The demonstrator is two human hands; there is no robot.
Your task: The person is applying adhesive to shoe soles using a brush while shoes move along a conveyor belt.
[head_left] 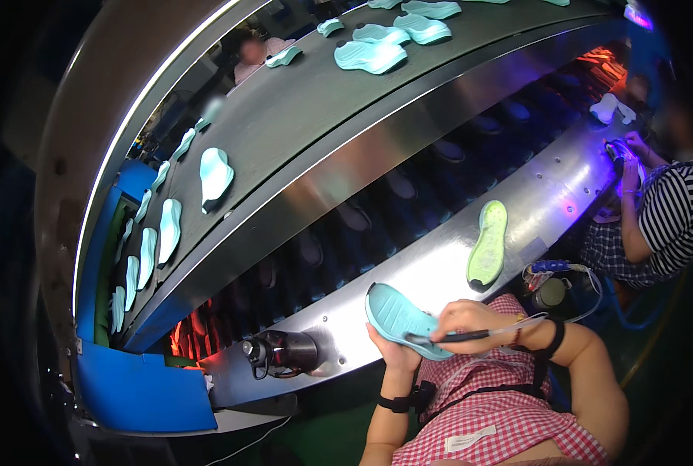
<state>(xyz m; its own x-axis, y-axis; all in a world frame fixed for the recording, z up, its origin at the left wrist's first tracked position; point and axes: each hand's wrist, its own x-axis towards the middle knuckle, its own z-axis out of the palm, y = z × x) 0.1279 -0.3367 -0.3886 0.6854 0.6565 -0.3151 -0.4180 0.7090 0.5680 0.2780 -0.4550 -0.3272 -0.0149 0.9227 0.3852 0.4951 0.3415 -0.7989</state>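
Observation:
My left hand (395,351) is closed round the underside of a light blue shoe sole (399,312), holding it tilted with its ridged inner face up. In my right hand (471,320) is a dark-handled brush (464,337), with a thin clear tube running from its back end past my wrist. The brush's tip rests on the inside of the sole, near the end closest to me. A yellow-green sole (488,245) with a black end lies on the metal ledge (432,268), beyond my right hand.
A dark conveyor belt (284,132) carries several light blue soles (216,177) above a lower, red-lit one. A black bottle (280,353) lies on the ledge at left. A cup-like container (549,293) stands below the ledge at right. A co-worker in stripes (673,210) works under violet light.

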